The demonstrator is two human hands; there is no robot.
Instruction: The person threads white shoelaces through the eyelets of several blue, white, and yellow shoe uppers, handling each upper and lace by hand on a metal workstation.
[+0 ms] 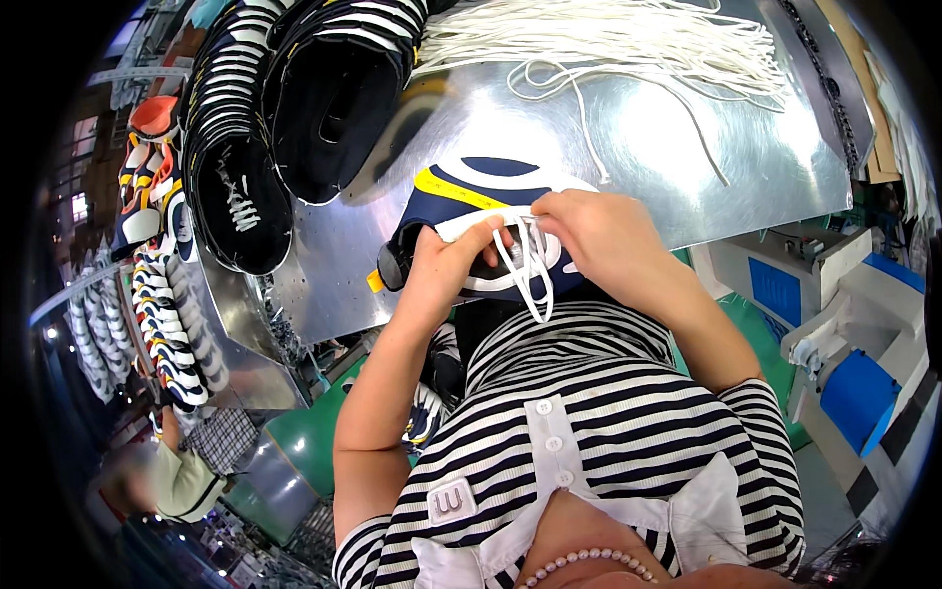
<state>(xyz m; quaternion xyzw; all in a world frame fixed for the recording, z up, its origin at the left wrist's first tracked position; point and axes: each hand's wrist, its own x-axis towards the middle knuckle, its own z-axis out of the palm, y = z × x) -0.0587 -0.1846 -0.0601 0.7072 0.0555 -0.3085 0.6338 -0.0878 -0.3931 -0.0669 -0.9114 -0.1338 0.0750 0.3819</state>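
A navy, white and yellow shoe upper (pixel 417 208) lies on its side at the near edge of the metal table, with a yellow tab at its left end. My left hand (pixel 446 263) grips its white lacing edge, thumb on top and fingertips underneath. A white shoelace (pixel 538 285) hangs in loops between my hands over the upper. On the right, my right hand (pixel 603 236) is closed, thumb and forefinger pinching the lace at the eyelet edge. Its other fingers are curled, so the exact grip is partly hidden.
Nested stacks of shoe uppers (pixel 231 162) stand at the table's left. A bundle of white laces (pixel 608 44) lies along the far side of the metal table (pixel 324 260). More uppers (pixel 162 324) hang at far left, near another person (pixel 186 486). Blue bins (pixel 859 401) stand right.
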